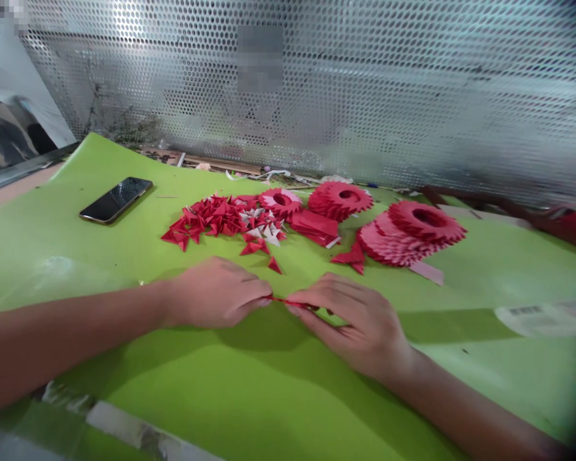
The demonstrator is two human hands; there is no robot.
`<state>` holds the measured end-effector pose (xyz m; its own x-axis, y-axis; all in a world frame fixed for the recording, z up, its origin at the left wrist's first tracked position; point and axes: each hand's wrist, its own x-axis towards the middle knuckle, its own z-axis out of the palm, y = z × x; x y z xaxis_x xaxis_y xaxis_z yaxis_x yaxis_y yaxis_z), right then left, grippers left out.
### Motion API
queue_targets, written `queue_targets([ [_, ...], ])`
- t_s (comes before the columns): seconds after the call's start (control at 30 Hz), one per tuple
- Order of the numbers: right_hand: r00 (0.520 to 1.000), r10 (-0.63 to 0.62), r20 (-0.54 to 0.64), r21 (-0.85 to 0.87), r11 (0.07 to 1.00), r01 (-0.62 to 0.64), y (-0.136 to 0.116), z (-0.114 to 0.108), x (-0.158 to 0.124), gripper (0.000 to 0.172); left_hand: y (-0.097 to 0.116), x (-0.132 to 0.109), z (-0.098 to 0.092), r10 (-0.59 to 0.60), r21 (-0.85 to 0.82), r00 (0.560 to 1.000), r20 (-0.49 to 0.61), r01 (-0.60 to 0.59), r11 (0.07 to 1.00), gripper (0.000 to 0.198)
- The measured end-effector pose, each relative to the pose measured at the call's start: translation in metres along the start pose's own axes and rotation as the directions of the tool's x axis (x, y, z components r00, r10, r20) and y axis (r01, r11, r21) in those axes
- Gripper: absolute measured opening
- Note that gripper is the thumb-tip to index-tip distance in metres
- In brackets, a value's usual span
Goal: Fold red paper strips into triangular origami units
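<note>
Between my two hands stretches a small red piece of paper [279, 299], seen almost edge-on. My left hand [221, 291] pinches its left end, and my right hand [352, 317] pinches the other end between thumb and fingers. Most of the paper is hidden by the fingertips. Just beyond lies a pile of folded red paper triangles [216, 216], with some white folded pieces [264, 224] among them. A stack of flat red paper slips [315, 227] rests to the right of the pile.
Ring-shaped folded-paper assemblies stand behind: a small pink-and-red one [281, 201], a red one [340, 200] and a taller pink-and-red one [403, 234]. A phone [116, 200] lies at the left on the green table cover [269, 390]. A perforated metal panel [317, 96] rises behind.
</note>
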<state>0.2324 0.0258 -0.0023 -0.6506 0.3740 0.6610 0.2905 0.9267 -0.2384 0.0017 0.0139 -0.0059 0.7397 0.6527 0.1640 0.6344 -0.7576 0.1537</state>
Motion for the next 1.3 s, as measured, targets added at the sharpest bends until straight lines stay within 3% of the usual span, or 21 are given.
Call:
queue_targets([
  [0.37, 0.995, 0.093, 0.027, 0.067, 0.993, -0.095, 0.0, 0.0003, -0.0028, 0.01, -0.0005, 0.0009, 0.0014, -0.053, -0.021, 0.998, -0.019, 0.053, 0.998, 0.029],
  [0.63, 0.987, 0.157, 0.036, 0.061, 0.985, -0.159, -0.0016, -0.0005, -0.0035, 0.009, 0.0007, -0.0006, 0.001, -0.016, 0.014, 0.999, -0.04, 0.017, 1.0, 0.028],
  [0.97, 0.994, 0.112, 0.0, 0.035, 0.993, -0.112, -0.0011, 0.0006, -0.0041, 0.007, -0.0022, -0.0011, 0.0046, 0.037, 0.087, 0.994, -0.102, -0.028, 0.996, 0.032],
  [1.3, 0.992, 0.126, 0.013, 0.052, 0.991, -0.126, -0.0015, 0.0017, -0.005, 0.007, -0.0058, -0.0018, 0.0078, 0.078, 0.166, 0.988, -0.131, -0.056, 0.985, 0.023],
])
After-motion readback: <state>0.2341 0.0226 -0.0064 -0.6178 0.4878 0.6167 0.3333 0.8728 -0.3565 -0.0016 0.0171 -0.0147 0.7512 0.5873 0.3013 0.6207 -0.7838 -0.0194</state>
